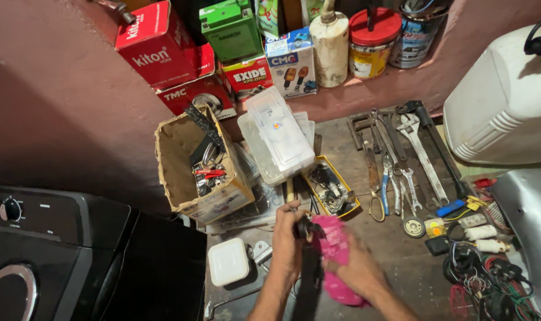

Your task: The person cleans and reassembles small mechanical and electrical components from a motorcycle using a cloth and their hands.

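Two hands at work low in centre, over a dusty bench. Left hand (287, 238) is clenched round a dark metal part (306, 227), fingers curled over its top end; a long black piece runs down from it toward the person. Right hand (358, 270) presses a pink rag (336, 246) against that part, palm and fingers wrapped in the cloth, so the grip under it can't be told exactly, but it's grasping the rag. Rag and part touch, btwn the two hands.

Just left of left hand: small white square box (228, 261) w/ lid on, and a bent metal bracket (260, 252) beside it. Up & left of left hand: torn cardboard box (174, 160) full of small metal bits and a red-handled tool. Straight above the hands: clear plastic organiser case (279, 134), stacked on another. Just above right hand: yellow tray (355, 202) holding dark metal pieces.

Right of right hand: row of spanners (422, 154), pliers w/ blue grips (386, 190) and other hand tools lying side by side. Further right & lower: tangle of wires (490, 279), a few white cylinders, blue clip.

Far above, vs. the wall: red cartons (157, 41), green box (230, 27), red-lidded jar (373, 41), tin. Top right of hands: big white plastic casing (502, 101). Far left: black appliance w/ knobs (38, 238).
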